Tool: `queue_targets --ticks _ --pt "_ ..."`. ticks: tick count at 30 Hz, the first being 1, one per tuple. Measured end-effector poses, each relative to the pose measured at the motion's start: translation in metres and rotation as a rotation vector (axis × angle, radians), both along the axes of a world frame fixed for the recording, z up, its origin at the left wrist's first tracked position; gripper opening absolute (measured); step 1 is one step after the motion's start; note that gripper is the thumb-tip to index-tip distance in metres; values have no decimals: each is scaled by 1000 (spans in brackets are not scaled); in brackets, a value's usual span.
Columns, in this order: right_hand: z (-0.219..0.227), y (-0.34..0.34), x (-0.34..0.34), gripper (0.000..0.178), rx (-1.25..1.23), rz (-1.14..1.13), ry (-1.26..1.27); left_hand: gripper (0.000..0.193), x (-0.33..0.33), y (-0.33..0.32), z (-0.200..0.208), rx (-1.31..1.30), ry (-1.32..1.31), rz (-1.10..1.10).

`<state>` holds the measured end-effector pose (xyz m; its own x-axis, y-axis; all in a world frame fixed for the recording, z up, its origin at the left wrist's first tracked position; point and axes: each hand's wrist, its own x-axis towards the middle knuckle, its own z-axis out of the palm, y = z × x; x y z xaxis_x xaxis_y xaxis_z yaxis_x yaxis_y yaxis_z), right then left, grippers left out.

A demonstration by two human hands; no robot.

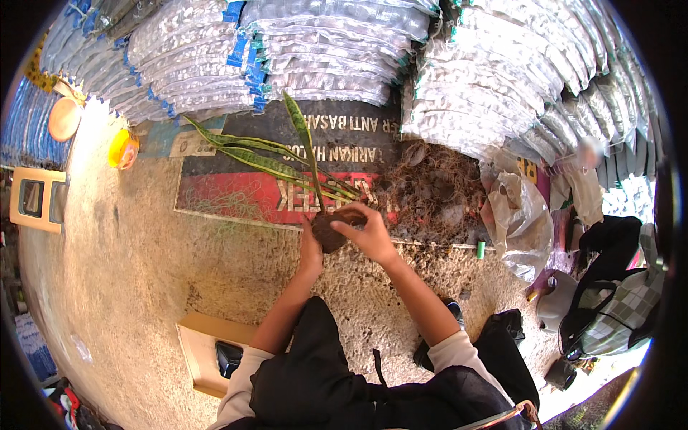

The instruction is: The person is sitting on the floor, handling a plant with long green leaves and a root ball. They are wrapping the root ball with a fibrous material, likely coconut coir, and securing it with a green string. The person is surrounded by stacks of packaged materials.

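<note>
Between my two hands is a dark brown, rounded base (330,239), a root clump or a small pot; I cannot tell which. A snake plant leaf (304,140) rises from it, green with yellow edges. My left hand (310,249) is closed round the base's left side. From the right, my right hand (370,233) grips it with the thumb across its front and the fingers at its upper edge. More snake plant leaves (269,166) lie just beyond, on a printed black and red sheet (233,190).
Tangled brown roots and soil (430,188) cover the sheet's right part, beside a clear plastic bag (523,229) and a green cylinder (481,249). Stacked filled plastic bags (337,54) wall the far side. An orange-yellow bucket (124,149) stands left; a cardboard box (201,344) sits near my left arm.
</note>
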<state>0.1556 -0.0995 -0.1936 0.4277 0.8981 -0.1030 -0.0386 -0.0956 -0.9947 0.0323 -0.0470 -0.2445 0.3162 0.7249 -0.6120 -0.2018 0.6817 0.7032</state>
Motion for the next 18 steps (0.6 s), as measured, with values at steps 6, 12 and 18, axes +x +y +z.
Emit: queue_targets --ticks 6,12,18 --pt "3 3 -13 24 -39 -86 -395 51 -3 -4 2 -71 -94 113" --pt "-9 1 -29 28 47 -95 -333 37 -5 -2 4 5 -134 -75" --pt "-26 3 -46 49 81 -177 47 30 -1 -3 19 -50 -138 -63"
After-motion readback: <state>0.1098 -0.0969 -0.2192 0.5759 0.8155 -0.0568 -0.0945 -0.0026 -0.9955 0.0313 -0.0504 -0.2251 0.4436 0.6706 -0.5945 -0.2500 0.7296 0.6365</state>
